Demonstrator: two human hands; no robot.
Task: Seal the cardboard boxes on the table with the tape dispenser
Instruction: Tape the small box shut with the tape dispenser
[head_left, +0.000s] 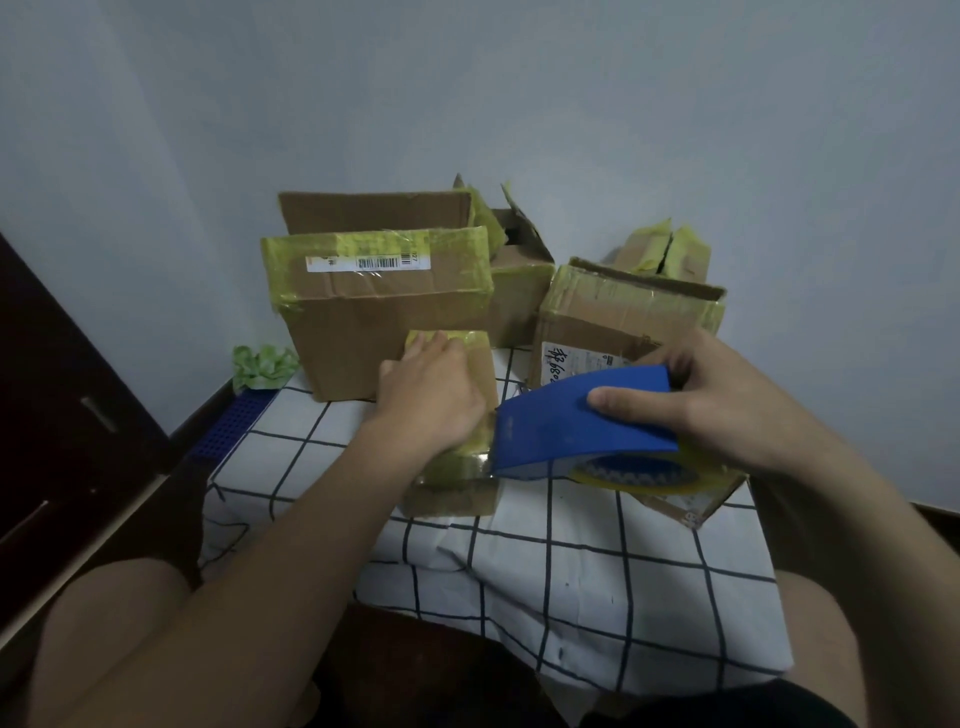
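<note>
A small cardboard box (457, 488), wrapped in yellowish tape, stands in the middle of the table. My left hand (431, 395) lies flat on its top with straight fingers, pressing it down. My right hand (727, 405) grips a blue tape dispenser (576, 426) holding a yellowish tape roll (649, 480). The dispenser's front edge touches the small box's near right corner. A large open box (384, 306) stands behind, and another open box (623, 322) is at the right, partly hidden by my right hand.
The table carries a white cloth with a dark grid (571, 561). More taped boxes (519, 270) (665, 249) stand against the wall at the back. A crumpled green wad (262, 366) and a blue perforated tray (228, 426) lie at the table's left. A dark cabinet (62, 415) is further left.
</note>
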